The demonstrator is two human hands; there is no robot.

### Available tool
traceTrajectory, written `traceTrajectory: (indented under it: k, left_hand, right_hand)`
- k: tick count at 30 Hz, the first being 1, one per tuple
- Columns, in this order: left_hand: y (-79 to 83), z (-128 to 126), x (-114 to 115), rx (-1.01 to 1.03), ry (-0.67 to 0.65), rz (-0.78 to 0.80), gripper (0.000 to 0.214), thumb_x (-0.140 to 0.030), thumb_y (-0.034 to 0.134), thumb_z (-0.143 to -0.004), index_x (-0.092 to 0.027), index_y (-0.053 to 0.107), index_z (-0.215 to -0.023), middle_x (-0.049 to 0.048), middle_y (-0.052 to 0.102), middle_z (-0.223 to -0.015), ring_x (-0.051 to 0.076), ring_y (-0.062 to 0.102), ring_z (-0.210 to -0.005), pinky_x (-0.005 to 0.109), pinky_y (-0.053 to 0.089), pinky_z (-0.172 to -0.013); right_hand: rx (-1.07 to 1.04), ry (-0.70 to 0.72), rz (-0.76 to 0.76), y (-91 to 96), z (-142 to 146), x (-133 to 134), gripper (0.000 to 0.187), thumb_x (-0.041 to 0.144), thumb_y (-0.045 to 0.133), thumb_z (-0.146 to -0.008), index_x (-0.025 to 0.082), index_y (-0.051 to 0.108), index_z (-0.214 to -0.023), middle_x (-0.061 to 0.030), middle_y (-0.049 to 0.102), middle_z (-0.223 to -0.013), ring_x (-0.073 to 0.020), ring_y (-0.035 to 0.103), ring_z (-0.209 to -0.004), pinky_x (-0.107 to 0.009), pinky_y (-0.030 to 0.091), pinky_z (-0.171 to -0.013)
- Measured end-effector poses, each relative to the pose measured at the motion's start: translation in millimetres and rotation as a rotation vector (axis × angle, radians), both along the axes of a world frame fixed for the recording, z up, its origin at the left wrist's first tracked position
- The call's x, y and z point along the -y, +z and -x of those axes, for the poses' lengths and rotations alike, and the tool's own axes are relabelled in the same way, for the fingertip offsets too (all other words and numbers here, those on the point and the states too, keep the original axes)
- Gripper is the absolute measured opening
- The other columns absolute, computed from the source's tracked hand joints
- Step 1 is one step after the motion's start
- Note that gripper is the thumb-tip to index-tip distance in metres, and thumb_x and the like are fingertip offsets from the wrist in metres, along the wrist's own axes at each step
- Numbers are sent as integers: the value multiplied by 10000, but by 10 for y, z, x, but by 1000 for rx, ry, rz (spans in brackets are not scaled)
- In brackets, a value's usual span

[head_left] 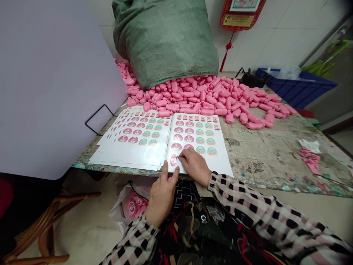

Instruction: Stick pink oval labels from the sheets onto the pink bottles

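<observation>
A white sheet of stickers (220, 164) lies at the table's front edge, with rows of pink and green rounded stickers and small red ones along its top. My left hand (161, 195) rests on the sheet's lower edge, its index finger and thumb apart on either side below an oval pink sticker (173, 160). Right of that sticker, my right hand (195, 166) is pinched closed and rests on the sheet. A small dark tip shows at its fingertips; what it belongs to is hidden. Left of this sheet lies a fanned stack of similar sticker sheets (132, 156).
Many pink bottle-shaped pieces (212, 100) spill from a green sack (168, 40) across the table's back. A blue crate (300, 86) stands at the back right. White tissue and pink scraps (310, 156) lie at right. Below hangs a clear plastic bag (121, 206) with pink pieces.
</observation>
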State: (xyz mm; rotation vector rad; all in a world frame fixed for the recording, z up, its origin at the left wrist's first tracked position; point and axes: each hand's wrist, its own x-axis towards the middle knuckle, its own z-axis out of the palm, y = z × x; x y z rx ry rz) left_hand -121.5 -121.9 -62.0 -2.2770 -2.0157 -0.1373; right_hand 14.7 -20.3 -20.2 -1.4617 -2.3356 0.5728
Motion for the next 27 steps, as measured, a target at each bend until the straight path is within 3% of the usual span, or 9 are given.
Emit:
traceTrajectory:
  k: [3, 6, 12, 18, 27]
  left_hand:
    - [65, 0, 13, 47, -5, 2, 491, -213, 365, -902, -296, 307, -1382, 160, 141, -1498, 188, 625, -864, 306, 501, -684]
    - [99, -14, 26, 59, -24, 7, 497, -222, 332, -914, -257, 265, -1405, 120, 206, -1490, 176, 620, -862, 307, 505, -708]
    - [76, -58, 26, 77, -26, 3, 486, -249, 292, -930, -164, 254, -1407, 119, 226, -1483, 182, 610, -910, 304, 504, -740]
    - [104, -67, 19, 76, 47, 34, 511, -255, 334, -916, -243, 230, -1416, 171, 122, -1500, 203, 625, -891, 323, 507, -689]
    - [103, -37, -3, 108, 51, 33, 487, -251, 354, -907, -271, 295, -1390, 180, 216, -1467, 222, 615, -932, 333, 500, -720]
  right_hand:
    - [-3, -1, 8, 3, -3, -1, 156, 284, 430, -896, 199, 561, -895, -31, 543, -892, -139, 524, -853, -238, 351, -713]
    - [-6, 2, 13, 12, -4, 3, 157, 277, 429, -896, 199, 565, -888, -30, 542, -888, -135, 522, -843, -237, 351, -709]
    - [3, 7, 7, 15, -4, 10, 164, 264, 414, -903, 199, 564, -892, -31, 540, -901, -131, 525, -838, -234, 354, -701]
    - [0, 5, -18, -19, -8, 11, 183, 281, 398, -910, 202, 562, -895, -28, 532, -886, -132, 531, -827, -233, 354, -687]
    - [6, 12, 1, 10, -11, 8, 175, 282, 404, -909, 201, 559, -895, -28, 530, -899, -132, 527, -831, -235, 352, -694]
